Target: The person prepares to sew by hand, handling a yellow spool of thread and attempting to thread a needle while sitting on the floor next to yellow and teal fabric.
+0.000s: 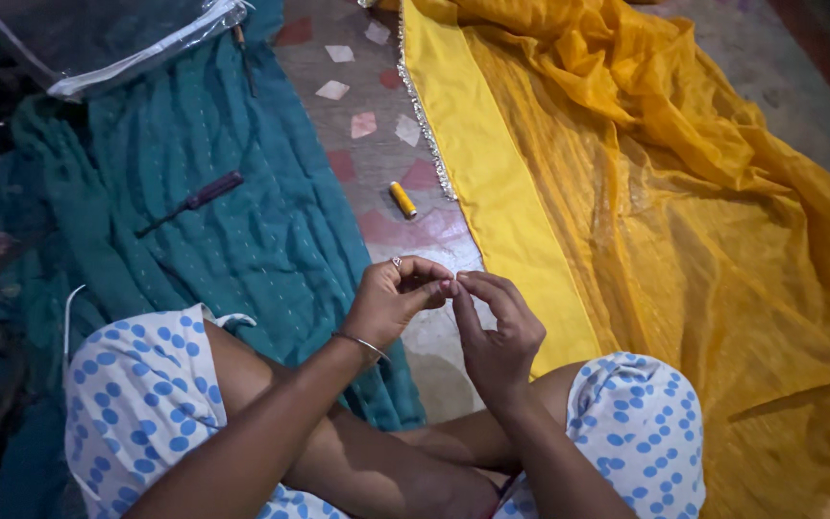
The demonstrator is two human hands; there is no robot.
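Viewed from above: a person seated on a patterned stone floor (377, 163), knees in white cloth with blue dots.

Left hand (391, 300) and right hand (497, 332) raised together over the floor just below the yellow thread spool (402, 200), fingertips (449, 285) of both meeting in a pinch. Something very fine apparently pinched between them, too small to make out. Left hand curled, thumb and forefinger pressed together, ring on one finger, thin metal bangle (362, 344) at the wrist. Right hand closed the same way, thumb against forefinger, touching the left hand's tips.

Spool lying on its side on bare floor, near the hands but apart from them. Right of the spool, just beside it: yellow fabric (501, 192) with a silver trimmed edge, joined to a wide spread of crumpled orange sheer cloth (703, 211). Left of the spool: teal dotted fabric (204, 240) spread across the floor, a dark-handled pointed tool (194, 202) resting on it. Further left and above the spool: a clear plastic bag (108, 38) on the teal fabric.
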